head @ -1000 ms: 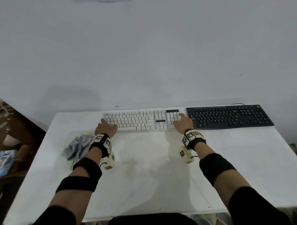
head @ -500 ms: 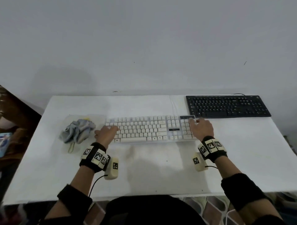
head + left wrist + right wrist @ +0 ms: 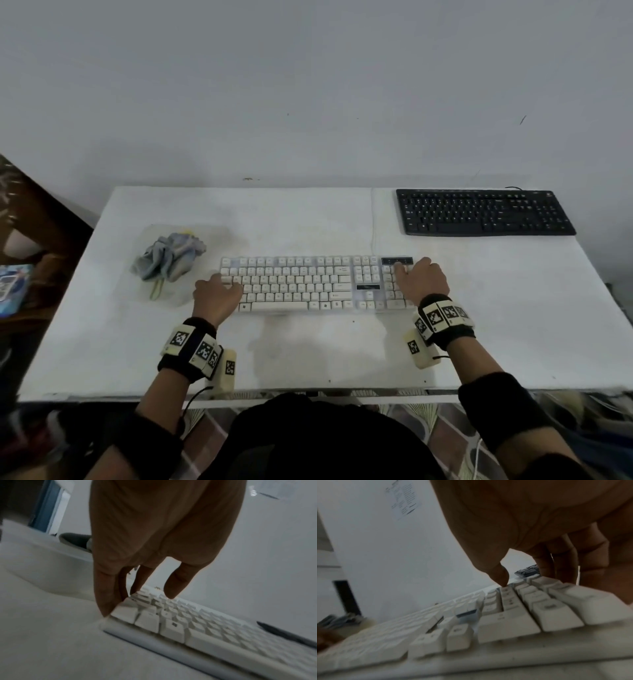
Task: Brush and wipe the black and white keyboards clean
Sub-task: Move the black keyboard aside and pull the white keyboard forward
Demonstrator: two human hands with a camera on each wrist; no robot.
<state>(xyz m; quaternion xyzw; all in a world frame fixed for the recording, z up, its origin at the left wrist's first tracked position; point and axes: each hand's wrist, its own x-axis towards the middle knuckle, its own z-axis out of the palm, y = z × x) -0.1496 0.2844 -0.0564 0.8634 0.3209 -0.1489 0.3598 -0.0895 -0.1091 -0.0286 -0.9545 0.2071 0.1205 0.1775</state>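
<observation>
White keyboard (image 3: 310, 284) pulled nearer since earlier frame, off black keyboard (image 3: 483, 213).
Left hand (image 3: 216, 297), right hand (image 3: 422, 281) clamped on ends; long axis spans fingers; cloth (image 3: 169, 257) beyond left fingers, left nearer.

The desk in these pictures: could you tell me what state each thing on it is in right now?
White keyboard: flat on the table, near the front, a hand at each end.
Black keyboard: flat at the back right, untouched.
Cloth: crumpled in a heap, left of the white keyboard.
Left hand: holds the white keyboard's left end.
Right hand: holds its right end, thumb on the keys.
</observation>
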